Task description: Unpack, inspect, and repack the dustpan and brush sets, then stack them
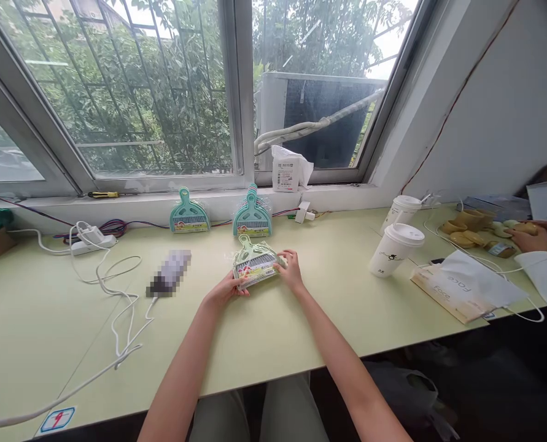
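A packaged mini dustpan and brush set (pixel 256 264), pale green with a grey-bristled brush and a printed label, is held tilted over the table. My left hand (pixel 228 290) grips its lower left corner, and my right hand (pixel 291 270) has its fingers closed on the right edge. Just behind it, against the wall below the sill, stands a stack of similar teal dustpan sets (pixel 252 220). A single teal dustpan set (pixel 189 215) leans on the wall further left.
Left are a pixelated phone-like object (pixel 169 274), white cables and a power strip (pixel 93 244). On the right stand a lidded paper cup (pixel 395 248), another cup (pixel 399 210) and a tissue pack (pixel 452 291). A co-worker's hand (pixel 526 238) is among yellowish items at far right.
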Action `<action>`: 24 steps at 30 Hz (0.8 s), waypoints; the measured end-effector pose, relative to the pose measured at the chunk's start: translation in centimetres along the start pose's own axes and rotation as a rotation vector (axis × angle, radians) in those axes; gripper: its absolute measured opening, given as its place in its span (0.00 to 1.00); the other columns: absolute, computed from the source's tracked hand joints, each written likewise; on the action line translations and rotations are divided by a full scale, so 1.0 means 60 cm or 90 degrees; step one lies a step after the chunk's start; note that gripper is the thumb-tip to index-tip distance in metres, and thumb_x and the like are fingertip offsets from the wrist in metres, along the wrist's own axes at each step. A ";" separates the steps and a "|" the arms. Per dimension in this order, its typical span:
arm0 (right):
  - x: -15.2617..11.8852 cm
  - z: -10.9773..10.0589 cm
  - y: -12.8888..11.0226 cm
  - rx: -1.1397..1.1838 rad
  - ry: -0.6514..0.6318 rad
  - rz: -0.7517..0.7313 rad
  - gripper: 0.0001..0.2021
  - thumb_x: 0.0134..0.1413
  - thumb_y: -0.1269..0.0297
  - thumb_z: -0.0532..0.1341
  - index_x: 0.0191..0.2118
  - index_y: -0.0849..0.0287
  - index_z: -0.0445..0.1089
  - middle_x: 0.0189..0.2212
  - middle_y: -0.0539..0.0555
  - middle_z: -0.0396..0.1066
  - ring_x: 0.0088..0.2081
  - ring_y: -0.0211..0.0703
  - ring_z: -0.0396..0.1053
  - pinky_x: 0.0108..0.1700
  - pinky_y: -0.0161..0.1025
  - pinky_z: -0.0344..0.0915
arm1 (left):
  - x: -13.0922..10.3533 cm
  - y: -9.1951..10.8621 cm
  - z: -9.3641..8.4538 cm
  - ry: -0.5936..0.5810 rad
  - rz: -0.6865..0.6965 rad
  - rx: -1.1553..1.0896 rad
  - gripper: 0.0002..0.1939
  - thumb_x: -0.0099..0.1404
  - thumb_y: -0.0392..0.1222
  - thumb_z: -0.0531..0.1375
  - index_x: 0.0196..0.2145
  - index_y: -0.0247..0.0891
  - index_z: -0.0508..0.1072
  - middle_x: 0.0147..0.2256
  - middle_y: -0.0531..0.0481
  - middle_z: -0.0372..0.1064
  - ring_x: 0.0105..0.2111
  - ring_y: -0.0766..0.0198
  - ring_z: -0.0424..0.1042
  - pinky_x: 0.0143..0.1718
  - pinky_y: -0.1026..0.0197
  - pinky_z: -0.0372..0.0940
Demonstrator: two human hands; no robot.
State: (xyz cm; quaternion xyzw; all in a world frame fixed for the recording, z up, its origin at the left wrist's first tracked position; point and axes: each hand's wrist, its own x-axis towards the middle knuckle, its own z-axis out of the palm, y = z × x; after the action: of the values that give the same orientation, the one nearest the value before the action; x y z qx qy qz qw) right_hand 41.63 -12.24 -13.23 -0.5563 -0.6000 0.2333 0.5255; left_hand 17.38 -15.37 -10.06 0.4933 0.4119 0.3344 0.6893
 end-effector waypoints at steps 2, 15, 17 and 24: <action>0.002 -0.002 0.007 0.134 -0.048 0.099 0.26 0.41 0.62 0.67 0.51 0.54 0.68 0.53 0.58 0.66 0.49 0.49 0.68 0.49 0.46 0.66 | 0.001 -0.002 0.001 -0.005 -0.002 0.030 0.38 0.56 0.44 0.66 0.59 0.32 0.54 0.42 0.36 0.72 0.24 0.66 0.73 0.24 0.66 0.68; 0.014 -0.022 0.022 0.499 0.042 0.306 0.26 0.25 0.69 0.71 0.39 0.57 0.68 0.36 0.55 0.73 0.37 0.47 0.72 0.38 0.43 0.70 | 0.017 0.001 0.037 0.093 0.343 0.313 0.31 0.51 0.48 0.68 0.53 0.45 0.69 0.53 0.42 0.63 0.40 0.61 0.70 0.39 0.59 0.67; 0.013 -0.023 0.017 0.497 0.016 0.299 0.27 0.25 0.69 0.71 0.40 0.57 0.68 0.37 0.55 0.73 0.37 0.47 0.72 0.37 0.43 0.70 | 0.028 -0.007 0.032 0.211 0.378 0.372 0.17 0.55 0.48 0.64 0.42 0.40 0.76 0.41 0.44 0.68 0.37 0.61 0.69 0.36 0.60 0.66; 0.002 -0.007 -0.009 0.400 -0.121 0.143 0.27 0.33 0.60 0.70 0.45 0.58 0.68 0.41 0.56 0.73 0.40 0.48 0.71 0.41 0.43 0.69 | 0.033 -0.015 0.042 0.439 0.422 0.264 0.23 0.63 0.46 0.57 0.55 0.44 0.64 0.36 0.50 0.70 0.31 0.65 0.71 0.31 0.64 0.63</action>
State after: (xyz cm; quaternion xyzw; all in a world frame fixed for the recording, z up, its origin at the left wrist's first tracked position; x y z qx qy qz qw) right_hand 41.80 -12.39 -12.55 -0.4058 -0.4798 0.5138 0.5841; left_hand 20.52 -14.95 -10.95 0.5844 0.4944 0.5893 0.2583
